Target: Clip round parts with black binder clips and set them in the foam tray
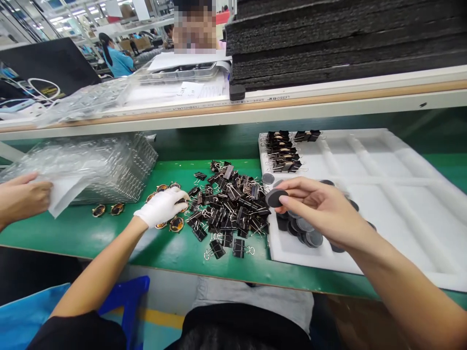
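Note:
My right hand (321, 209) holds a small dark round disc (276, 197) between thumb and fingers, above a pile of similar discs (304, 234) in the near left compartment of a white foam tray (401, 194). My left hand (162, 206), in a white glove, rests on the green table at the left edge of a heap of black binder clips (226, 204), fingers curled over small round brown parts (176, 223); whether it grips one is unclear. More clips (282, 150) are lined up at the tray's far left corner.
A stack of clear plastic trays (109, 165) stands at the left; another person's hand (22, 197) holds a white sheet there. A shelf (255, 104) above carries black foam sheets (346, 39), papers and trays. A blue stool (127, 296) is below.

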Motion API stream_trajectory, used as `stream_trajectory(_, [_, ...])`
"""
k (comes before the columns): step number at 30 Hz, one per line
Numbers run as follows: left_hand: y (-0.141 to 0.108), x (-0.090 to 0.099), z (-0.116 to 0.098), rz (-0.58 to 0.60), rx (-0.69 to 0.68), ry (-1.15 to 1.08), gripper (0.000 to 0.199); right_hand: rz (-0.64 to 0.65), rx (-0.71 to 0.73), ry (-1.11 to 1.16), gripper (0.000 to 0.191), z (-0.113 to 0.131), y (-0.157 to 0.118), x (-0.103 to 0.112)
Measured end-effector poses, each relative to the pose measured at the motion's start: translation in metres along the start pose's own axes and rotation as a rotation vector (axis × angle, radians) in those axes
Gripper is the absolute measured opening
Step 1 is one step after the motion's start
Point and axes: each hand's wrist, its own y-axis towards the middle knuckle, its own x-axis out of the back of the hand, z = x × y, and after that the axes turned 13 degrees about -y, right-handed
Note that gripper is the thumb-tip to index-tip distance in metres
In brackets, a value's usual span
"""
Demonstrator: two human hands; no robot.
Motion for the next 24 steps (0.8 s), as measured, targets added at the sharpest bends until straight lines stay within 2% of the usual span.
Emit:
stream_trajectory(5, [-0.002, 0.004, 0.01, -0.014, 0.005, -0.148, 0.028, 0.026, 0.043, 0.02, 0.026, -0.007, 0.002, -0.01])
stream_trajectory(7, [-0.007, 0.014, 0.006, -0.114, 0.068, -0.234, 0.025, 0.0, 0.095, -0.012, 0.022, -0.009, 0.001, -0.018])
stream_trajectory(9, [-0.012, 0.025, -0.011, -0.299, 0.14, -0.36, 0.023, -0.076, 0.234, -0.103, 0.014, -0.009, 0.001, -0.029])
stream_trajectory(11, [-0.013, 0.032, -0.041, -0.463, 0.175, -0.534, 0.026, -0.218, 0.479, -0.269, 0.006, -0.009, 0.003, -0.043])
stream_trajectory(12, [-0.012, 0.034, -0.06, -0.486, 0.17, -0.635, 0.028, -0.304, 0.621, -0.371, 0.011, -0.01, 0.005, -0.05])
stream_trajectory(15, [-0.001, 0.033, -0.116, -0.319, 0.049, -0.84, 0.026, -0.513, 0.96, -0.64, 0.029, -0.016, 0.013, -0.066])
stream_trajectory(18, [0.015, 0.033, -0.152, -0.151, -0.076, -1.014, 0.023, -0.572, 1.063, -0.749, 0.039, -0.025, 0.019, -0.07])
stream_trajectory(21, [0.027, 0.035, -0.161, -0.029, -0.158, -1.121, 0.026, -0.569, 1.07, -0.787, 0.038, -0.033, 0.02, -0.067])
stream_trajectory(24, [0.035, 0.033, -0.16, -0.017, -0.195, -1.124, 0.027, -0.563, 1.068, -0.805, 0.032, -0.039, 0.02, -0.065])
